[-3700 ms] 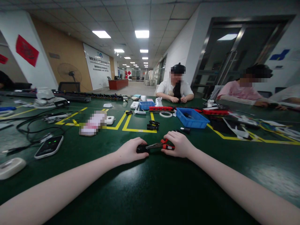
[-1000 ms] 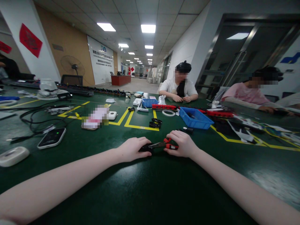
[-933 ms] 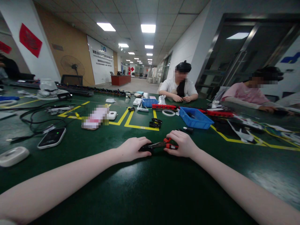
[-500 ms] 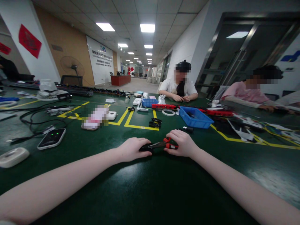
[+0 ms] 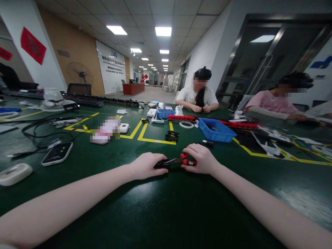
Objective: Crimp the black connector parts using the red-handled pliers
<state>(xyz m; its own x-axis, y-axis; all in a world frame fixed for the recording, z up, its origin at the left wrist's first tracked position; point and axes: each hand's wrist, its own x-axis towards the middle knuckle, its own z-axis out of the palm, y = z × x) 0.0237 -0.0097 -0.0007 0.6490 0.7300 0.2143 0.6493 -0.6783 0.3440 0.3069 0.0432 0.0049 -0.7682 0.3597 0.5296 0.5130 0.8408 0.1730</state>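
Note:
My left hand (image 5: 145, 165) rests on the green table (image 5: 166, 207) with its fingers closed round a small black part (image 5: 158, 165). My right hand (image 5: 201, 159) grips the red handles of a pair of needle-nose pliers (image 5: 178, 160). The pliers' metal jaws point left and meet the black part at my left fingertips. Both forearms stretch out over the table towards the hands.
Beyond my hands lie small black parts (image 5: 171, 136), a blue bin (image 5: 214, 130), a tape ring (image 5: 186, 125) and a red strip (image 5: 181, 118). At left sit a dark device with green lights (image 5: 57, 153), a white device (image 5: 14, 174) and cables (image 5: 38, 131). Two people work across the table.
Since 3.7 s ago the view has shifted slightly; both hands stay on the pliers and the black part. Over the last second nothing visibly moved.

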